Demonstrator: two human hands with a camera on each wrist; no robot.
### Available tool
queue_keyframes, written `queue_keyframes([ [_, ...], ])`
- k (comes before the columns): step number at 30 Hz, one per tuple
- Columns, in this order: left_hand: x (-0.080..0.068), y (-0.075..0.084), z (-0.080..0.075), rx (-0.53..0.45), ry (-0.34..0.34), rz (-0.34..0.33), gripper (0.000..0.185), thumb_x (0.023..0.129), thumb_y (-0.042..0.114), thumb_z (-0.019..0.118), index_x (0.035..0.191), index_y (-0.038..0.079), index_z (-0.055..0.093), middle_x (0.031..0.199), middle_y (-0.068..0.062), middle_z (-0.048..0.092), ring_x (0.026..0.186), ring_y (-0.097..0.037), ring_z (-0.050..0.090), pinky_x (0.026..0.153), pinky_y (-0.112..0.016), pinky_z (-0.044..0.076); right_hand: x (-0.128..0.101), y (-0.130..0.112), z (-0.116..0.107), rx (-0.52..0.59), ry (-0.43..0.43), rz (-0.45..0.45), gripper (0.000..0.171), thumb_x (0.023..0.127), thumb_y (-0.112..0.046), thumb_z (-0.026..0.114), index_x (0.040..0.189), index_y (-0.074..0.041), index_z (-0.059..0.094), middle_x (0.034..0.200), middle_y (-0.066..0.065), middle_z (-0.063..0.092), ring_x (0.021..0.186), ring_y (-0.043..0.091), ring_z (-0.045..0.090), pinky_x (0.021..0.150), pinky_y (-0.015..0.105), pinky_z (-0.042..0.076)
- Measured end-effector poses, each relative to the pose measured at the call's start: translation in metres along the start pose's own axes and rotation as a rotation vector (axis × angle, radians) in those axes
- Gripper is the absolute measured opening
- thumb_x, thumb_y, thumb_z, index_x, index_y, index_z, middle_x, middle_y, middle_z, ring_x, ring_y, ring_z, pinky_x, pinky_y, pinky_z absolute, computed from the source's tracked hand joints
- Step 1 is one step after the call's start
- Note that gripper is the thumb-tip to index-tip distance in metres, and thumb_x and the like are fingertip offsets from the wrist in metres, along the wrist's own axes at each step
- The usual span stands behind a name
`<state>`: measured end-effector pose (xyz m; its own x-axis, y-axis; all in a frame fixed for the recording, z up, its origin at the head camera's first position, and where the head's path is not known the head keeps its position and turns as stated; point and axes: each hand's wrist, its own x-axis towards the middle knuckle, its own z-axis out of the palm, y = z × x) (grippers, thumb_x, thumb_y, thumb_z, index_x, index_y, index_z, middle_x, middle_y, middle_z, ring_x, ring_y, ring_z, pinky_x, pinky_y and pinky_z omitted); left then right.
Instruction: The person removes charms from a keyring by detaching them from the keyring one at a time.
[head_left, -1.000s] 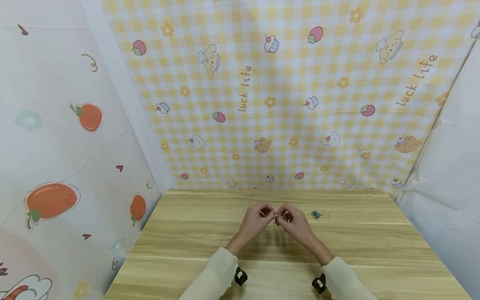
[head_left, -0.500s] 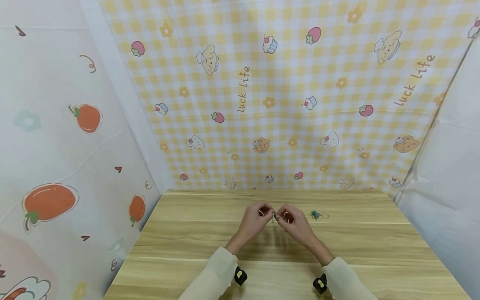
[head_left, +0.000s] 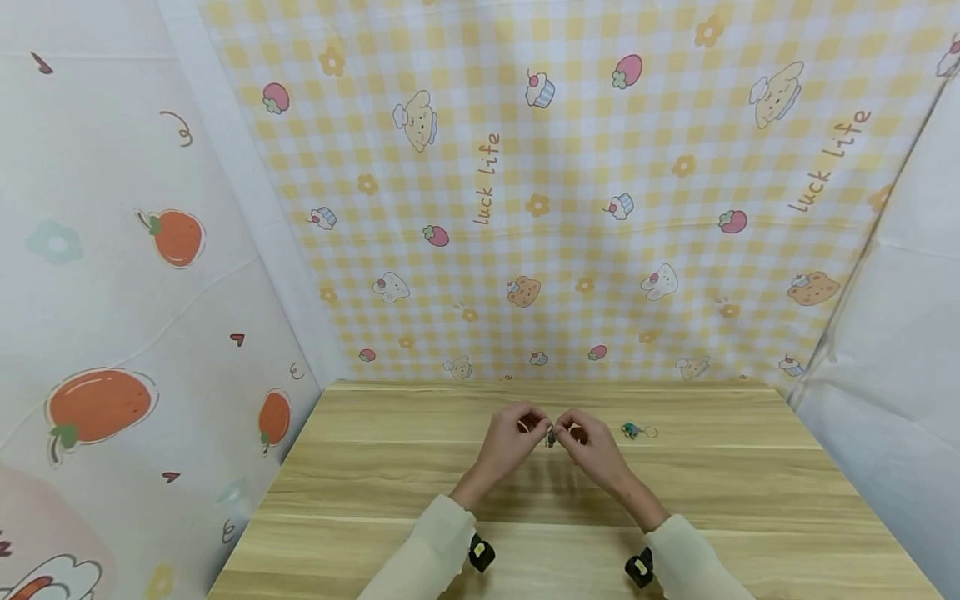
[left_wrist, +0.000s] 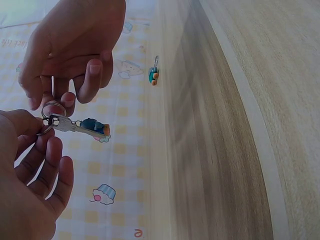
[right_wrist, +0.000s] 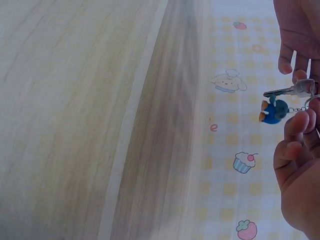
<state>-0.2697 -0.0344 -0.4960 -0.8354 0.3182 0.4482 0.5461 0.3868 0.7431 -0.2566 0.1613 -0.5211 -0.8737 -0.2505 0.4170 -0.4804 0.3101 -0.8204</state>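
Note:
Both hands are raised over the table, fingertips nearly meeting. Between them hangs a silver key on a metal split ring. A small blue figure charm with orange feet dangles from a short chain beside the key. My left hand pinches the ring side close to the key's head. On the other side, my right hand has thumb and finger curled at the ring. Fingers partly cover the ring, so whether the key is fully threaded on it cannot be told.
A second keychain, a teal figure with a ring, lies on the wooden table to the right of the hands. Behind the table hangs a yellow checked cloth. White cloth covers the left side.
The hands stay nearly in place while the fingers shift slightly. The small dark charm now hangs lower and shows more plainly below the fingertips. The keychain on the table has not moved.

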Motion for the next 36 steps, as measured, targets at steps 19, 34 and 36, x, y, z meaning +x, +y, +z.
queue_keyframes([
  [19, -0.003, 0.001, 0.001, 0.009, -0.014, 0.023, 0.009, 0.102, 0.006, 0.070, 0.097, 0.010, 0.076, 0.090, -0.004, 0.074, 0.077, -0.006, 0.064, 0.071, -0.019, 0.056, 0.000, -0.004, 0.003, -0.006, 0.001, -0.020, 0.016, 0.102, 0.003, 0.063, 0.095, -0.012, 0.067, 0.085, 0.003, 0.063, 0.055, -0.002, 0.041, 0.052, 0.021, 0.039],
  [34, -0.003, -0.006, -0.004, 0.002, 0.010, -0.018, 0.010, 0.101, 0.007, 0.070, 0.094, 0.010, 0.076, 0.090, -0.005, 0.073, 0.078, -0.005, 0.063, 0.069, -0.019, 0.056, 0.001, -0.004, -0.005, -0.080, 0.016, -0.066, 0.009, 0.100, 0.001, 0.068, 0.095, -0.006, 0.069, 0.085, 0.000, 0.064, 0.061, 0.000, 0.046, 0.056, 0.021, 0.042],
  [36, -0.003, -0.005, -0.004, -0.007, 0.014, -0.018, 0.010, 0.101, 0.006, 0.070, 0.094, 0.010, 0.077, 0.090, -0.005, 0.074, 0.077, -0.005, 0.063, 0.069, -0.019, 0.056, 0.001, -0.003, -0.008, -0.090, 0.019, -0.062, 0.011, 0.100, 0.002, 0.068, 0.095, -0.008, 0.069, 0.085, 0.000, 0.064, 0.061, 0.000, 0.046, 0.055, 0.021, 0.042],
])
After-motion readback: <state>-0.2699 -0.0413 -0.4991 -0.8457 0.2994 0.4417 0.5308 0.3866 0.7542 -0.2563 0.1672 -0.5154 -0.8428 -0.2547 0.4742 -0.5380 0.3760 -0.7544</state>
